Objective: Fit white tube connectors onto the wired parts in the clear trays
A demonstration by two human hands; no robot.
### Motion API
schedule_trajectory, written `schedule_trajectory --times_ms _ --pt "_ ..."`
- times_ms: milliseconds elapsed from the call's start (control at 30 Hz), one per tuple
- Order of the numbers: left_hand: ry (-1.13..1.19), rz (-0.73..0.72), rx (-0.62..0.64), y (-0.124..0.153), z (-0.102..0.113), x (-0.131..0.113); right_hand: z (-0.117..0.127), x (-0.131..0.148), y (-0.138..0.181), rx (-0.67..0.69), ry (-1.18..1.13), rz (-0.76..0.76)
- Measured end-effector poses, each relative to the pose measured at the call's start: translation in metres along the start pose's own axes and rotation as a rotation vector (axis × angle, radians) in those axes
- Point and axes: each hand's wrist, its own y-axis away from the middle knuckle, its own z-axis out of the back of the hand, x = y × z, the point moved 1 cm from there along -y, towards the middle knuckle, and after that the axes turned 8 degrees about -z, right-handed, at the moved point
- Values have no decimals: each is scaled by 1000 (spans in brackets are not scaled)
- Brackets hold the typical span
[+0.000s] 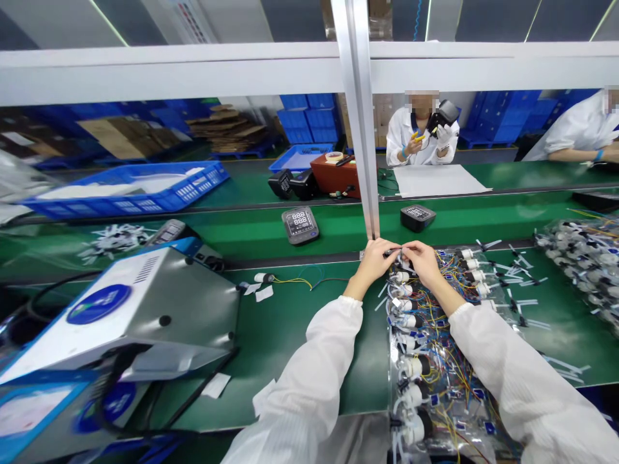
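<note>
My left hand (376,263) and my right hand (422,263) meet at the far end of a plastic tray of wired parts. Both are closed in a pinch, fingertips almost touching. A small dark piece shows at the left fingers, but what either hand grips is too small to name. Below them, small white-and-black cylindrical parts (410,321) lie in rows with clear tubes and coloured wires (447,341). Left of my hands, one loose white cylinder (264,278) with yellow wires rests on the green bench (290,335).
A metal post (360,129) rises just beyond my hands. Two black display monitors (300,225) (418,218) sit on the green ledge. At left stands a white-and-grey machine (188,309); at right, a heap of similar parts (580,258). Two people in white work opposite.
</note>
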Motion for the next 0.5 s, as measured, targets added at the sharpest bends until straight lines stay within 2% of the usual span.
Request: schedule_trajectory --times_ms 333,500 --pt "6 -115 -57 3 -3 3 0 5 3 16 -41 18" --pt "25 -85 -89 4 -3 3 -1 8 5 19 -63 18"
